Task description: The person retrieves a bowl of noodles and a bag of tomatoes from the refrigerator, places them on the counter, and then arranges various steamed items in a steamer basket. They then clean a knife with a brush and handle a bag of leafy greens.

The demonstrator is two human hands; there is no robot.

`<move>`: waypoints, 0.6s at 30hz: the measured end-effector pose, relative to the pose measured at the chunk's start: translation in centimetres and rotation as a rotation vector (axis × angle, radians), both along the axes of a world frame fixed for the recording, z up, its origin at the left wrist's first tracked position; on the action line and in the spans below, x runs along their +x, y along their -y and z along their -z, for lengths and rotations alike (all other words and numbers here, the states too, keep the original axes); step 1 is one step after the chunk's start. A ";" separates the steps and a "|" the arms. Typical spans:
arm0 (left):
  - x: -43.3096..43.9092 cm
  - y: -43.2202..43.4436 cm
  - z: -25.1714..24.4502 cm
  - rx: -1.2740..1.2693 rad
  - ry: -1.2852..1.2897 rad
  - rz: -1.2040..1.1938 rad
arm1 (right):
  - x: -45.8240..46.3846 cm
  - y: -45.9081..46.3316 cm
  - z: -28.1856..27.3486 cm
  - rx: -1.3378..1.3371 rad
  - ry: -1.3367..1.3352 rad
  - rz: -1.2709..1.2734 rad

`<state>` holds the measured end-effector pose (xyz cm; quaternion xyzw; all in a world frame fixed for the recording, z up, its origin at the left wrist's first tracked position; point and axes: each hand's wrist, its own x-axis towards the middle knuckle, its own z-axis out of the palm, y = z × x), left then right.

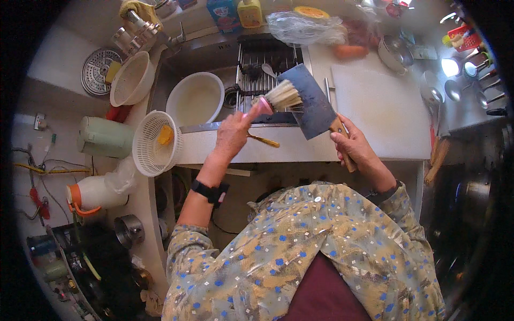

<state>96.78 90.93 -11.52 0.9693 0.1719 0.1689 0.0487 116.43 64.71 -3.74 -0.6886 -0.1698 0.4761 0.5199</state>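
My left hand (233, 134) grips the pink handle of a bristle brush (283, 96), whose pale bristles lie against or just over the blade of a Chinese cleaver (311, 108). The cleaver's wooden handle is in my right hand (351, 140), and its broad dark blade extends over the sink's front edge and the metal drying rack (251, 76). A white basin (195, 100) holding cloudy liquid stands in the sink, left of the brush. Just below my left hand, a peeler or similar tool with a golden handle (265, 140) lies on the counter edge.
A white cutting board (377, 116) lies to the right. To the left are a white plastic basket (157, 142) with a yellow piece inside, a colander (132, 80) and a green container (105, 136). A plastic bag (305, 30) and a carrot (350, 51) lie behind the sink.
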 end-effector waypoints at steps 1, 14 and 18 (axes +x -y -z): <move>0.2 -1.0 0.3 0.021 -0.025 -0.029 | -0.1 0.2 -0.4 -0.009 0.010 -0.030; 1.5 -3.0 -3.5 0.270 0.065 -0.216 | -0.2 2.0 -0.1 -0.030 -0.124 0.145; 1.9 1.0 -2.0 0.268 0.041 -0.008 | -0.1 2.2 -0.3 -0.024 -0.140 0.158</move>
